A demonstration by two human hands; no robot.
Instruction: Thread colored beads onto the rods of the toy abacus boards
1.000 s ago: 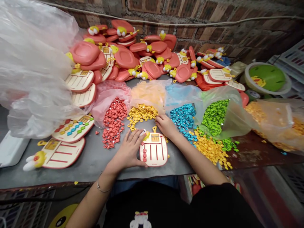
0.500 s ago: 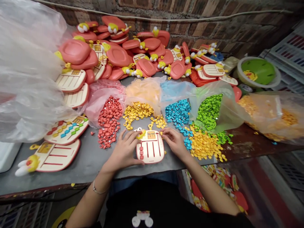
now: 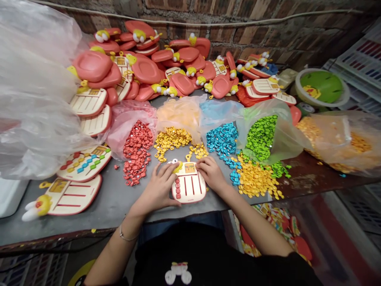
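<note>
A cream toy board (image 3: 193, 186) with a red rim and slots lies flat on the table, its yellow animal head with white eyes (image 3: 176, 163) at the upper left. Several red pieces (image 3: 177, 188) line its left slot. My left hand (image 3: 159, 184) grips the board's left side, fingers over the head and thumb at the lower edge. At the upper right corner, the fingertips of my right hand (image 3: 212, 173) are pinched together against the board, around a small yellow piece seen there a moment earlier and now hidden by the fingers.
Heaps of red (image 3: 137, 159), yellow (image 3: 172, 139), blue (image 3: 222, 139) and green pieces (image 3: 262, 133) spill from bags beyond the board. More yellow pieces (image 3: 256, 178) lie right. Two boards (image 3: 71, 194) rest left; many red-backed ones (image 3: 149, 71) are piled against the brick wall.
My right hand has moved left and onto the board's upper right corner, carrying the small yellow piece. My left hand still holds the board, which has barely shifted.
</note>
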